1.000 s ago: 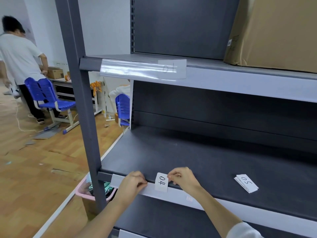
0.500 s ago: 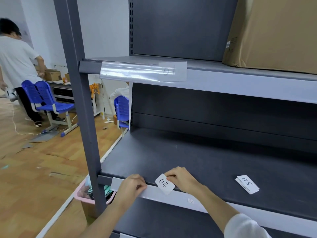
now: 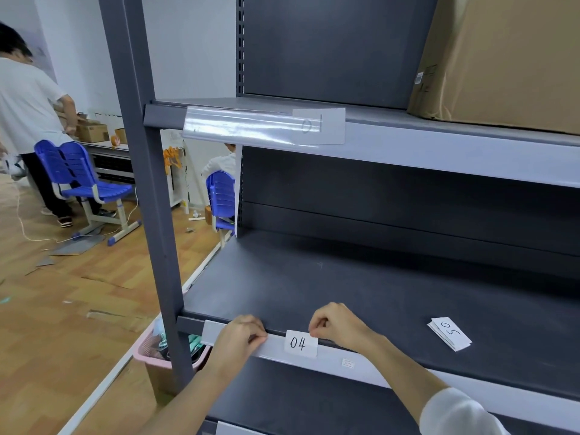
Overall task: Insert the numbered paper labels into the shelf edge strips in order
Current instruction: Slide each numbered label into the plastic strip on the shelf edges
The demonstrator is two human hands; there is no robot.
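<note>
**Label 04 going into the middle shelf's edge strip**

Obs. 1: The left hand [image 3: 240,335] has its fingers curled over the top lip of the edge strip [image 3: 332,361] at the front of the middle shelf [image 3: 345,287]. Likely reason: to pull the clear cover open, or to steady it while the paper goes in.

Obs. 2: The right hand [image 3: 337,324] pinches the top right corner of label 04 [image 3: 300,343] between thumb and fingertip. The label sits upright and level against the strip face, digits right way up, just at 3 o'clock of the left hand. I cannot tell whether its lower edge is already seated in the channel.

Obs. 3: The remaining stack, with 05 [image 3: 449,333] on top, lies on the shelf surface at 3 o'clock of the right hand, well apart from it. Judged: parked there within reach so that the next number comes up in order.

Obs. 4: Label 01 [image 3: 318,125] is already in the upper strip [image 3: 244,127] at 12 o'clock, behind a glossy cover.

Judgement: insertion of 04 is in hand; next need is to press it flat and let go without skewing it.
</note>
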